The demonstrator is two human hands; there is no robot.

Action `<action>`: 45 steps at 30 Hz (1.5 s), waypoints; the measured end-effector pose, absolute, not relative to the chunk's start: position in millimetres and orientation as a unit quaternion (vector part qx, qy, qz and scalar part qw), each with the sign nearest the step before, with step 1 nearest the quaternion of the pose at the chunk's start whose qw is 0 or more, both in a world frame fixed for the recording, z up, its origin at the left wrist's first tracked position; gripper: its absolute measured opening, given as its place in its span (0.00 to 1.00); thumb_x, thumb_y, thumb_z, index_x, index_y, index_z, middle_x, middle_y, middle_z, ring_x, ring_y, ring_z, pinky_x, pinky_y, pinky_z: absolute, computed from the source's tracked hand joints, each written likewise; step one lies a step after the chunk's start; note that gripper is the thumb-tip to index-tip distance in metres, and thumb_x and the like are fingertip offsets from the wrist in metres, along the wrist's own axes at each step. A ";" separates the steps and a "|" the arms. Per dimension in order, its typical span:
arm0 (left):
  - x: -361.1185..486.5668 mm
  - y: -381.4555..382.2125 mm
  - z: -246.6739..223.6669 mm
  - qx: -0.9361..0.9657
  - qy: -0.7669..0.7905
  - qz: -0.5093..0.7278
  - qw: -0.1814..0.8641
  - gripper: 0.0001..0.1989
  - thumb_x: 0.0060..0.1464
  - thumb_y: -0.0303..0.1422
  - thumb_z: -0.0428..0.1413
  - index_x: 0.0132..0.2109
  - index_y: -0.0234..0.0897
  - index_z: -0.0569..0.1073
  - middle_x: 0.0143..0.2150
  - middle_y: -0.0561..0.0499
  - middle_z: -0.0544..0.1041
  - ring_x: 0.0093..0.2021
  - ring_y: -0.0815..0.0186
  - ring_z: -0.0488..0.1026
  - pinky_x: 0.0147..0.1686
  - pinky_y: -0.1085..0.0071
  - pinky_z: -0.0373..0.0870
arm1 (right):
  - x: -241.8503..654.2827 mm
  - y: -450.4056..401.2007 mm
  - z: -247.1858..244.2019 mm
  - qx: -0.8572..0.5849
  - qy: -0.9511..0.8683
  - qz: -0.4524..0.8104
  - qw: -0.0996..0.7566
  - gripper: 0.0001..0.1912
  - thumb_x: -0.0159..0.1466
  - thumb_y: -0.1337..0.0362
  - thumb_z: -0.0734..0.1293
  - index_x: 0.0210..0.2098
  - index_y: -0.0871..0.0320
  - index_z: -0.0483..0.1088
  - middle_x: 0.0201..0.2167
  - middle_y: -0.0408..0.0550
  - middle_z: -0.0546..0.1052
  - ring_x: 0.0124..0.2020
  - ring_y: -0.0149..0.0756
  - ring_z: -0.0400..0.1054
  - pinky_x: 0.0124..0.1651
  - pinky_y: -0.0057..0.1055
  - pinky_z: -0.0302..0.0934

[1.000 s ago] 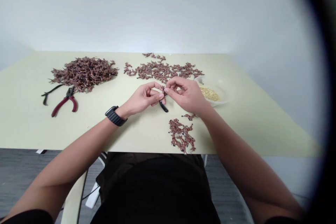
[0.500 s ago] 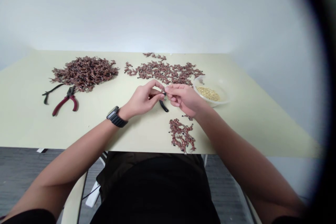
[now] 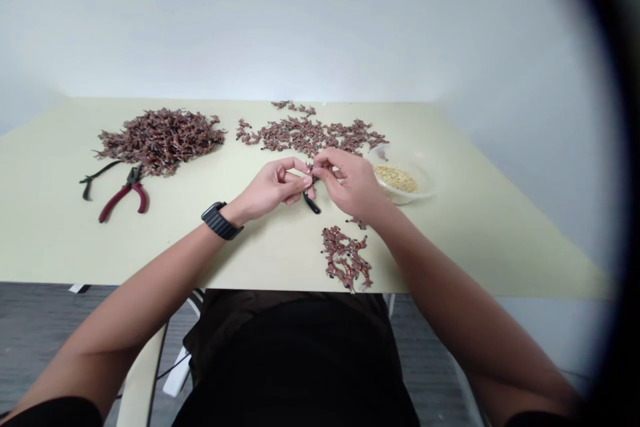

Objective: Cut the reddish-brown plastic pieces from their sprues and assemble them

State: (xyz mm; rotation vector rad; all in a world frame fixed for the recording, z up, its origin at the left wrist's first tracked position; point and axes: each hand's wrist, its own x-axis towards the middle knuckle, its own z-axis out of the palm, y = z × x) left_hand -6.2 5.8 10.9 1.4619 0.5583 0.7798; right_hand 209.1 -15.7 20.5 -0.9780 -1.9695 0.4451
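Pinching tiny brown figurine (image 3: pixel 309 167) with left hand (image 3: pixel 267 190) and right hand (image 3: pixel 354 181), left of bowl (image 3: pixel 400 199); looks light, kinda stiff, so grab mid-body.

Component: one small brown figurine (image 3: pixel 309 167), located between the fingertips of the left hand (image 3: pixel 270 188) and right hand (image 3: pixel 354 185). Fingers partly cover the body; its pose, apparently near upright, is poorly resolved.

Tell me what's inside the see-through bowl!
Tiny gold-coloured bits lie in the bowl. Anything underneath is covered, so I can't see it. A brown piece shows near the far rim, but I can't tell whether it's inside or behind.
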 end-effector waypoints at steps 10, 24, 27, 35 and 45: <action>-2.7 5.9 6.7 0.659 0.281 0.373 0.590 0.19 0.64 0.44 0.65 0.50 0.35 0.70 0.33 0.46 0.83 0.20 0.75 0.63 0.22 0.75 0.58 | 206.2 -17.6 18.4 -0.427 -0.723 0.310 0.447 0.07 0.71 0.58 0.67 0.39 0.54 0.72 0.32 0.45 0.75 0.29 0.34 0.66 0.31 0.33 0.60; -4.9 6.5 5.7 0.729 0.303 0.412 0.456 0.17 0.67 0.41 0.63 0.54 0.36 0.70 0.33 0.47 0.83 0.25 0.71 0.73 0.28 0.74 0.67 | 207.3 -7.9 15.9 -0.400 -0.542 0.579 0.459 0.17 0.63 0.51 0.78 0.36 0.57 0.75 0.28 0.43 0.71 0.24 0.29 0.61 0.24 0.30 0.61; -2.9 8.7 6.5 0.661 0.300 0.413 0.549 0.20 0.63 0.43 0.66 0.51 0.35 0.69 0.32 0.46 0.83 0.20 0.75 0.64 0.22 0.76 0.62 | 208.1 -7.9 12.5 -0.430 -0.641 0.415 0.482 0.14 0.67 0.51 0.74 0.42 0.55 0.75 0.32 0.45 0.75 0.26 0.31 0.66 0.26 0.31 0.65; -1.5 5.6 12.6 0.651 0.294 0.388 0.582 0.21 0.62 0.44 0.67 0.50 0.33 0.71 0.31 0.46 0.83 0.19 0.76 0.63 0.22 0.76 0.61 | 204.8 -16.7 19.8 -0.426 -0.721 0.283 0.466 0.09 0.71 0.56 0.68 0.40 0.53 0.75 0.34 0.47 0.76 0.34 0.37 0.69 0.33 0.33 0.66; -6.0 0.2 4.3 0.816 0.311 0.385 0.300 0.12 0.68 0.36 0.60 0.54 0.36 0.72 0.34 0.47 0.84 0.35 0.65 0.81 0.37 0.72 0.72 | 204.5 -8.4 16.6 -0.374 -0.470 0.677 0.425 0.15 0.58 0.59 0.79 0.29 0.58 0.71 0.26 0.41 0.66 0.24 0.27 0.55 0.21 0.28 0.49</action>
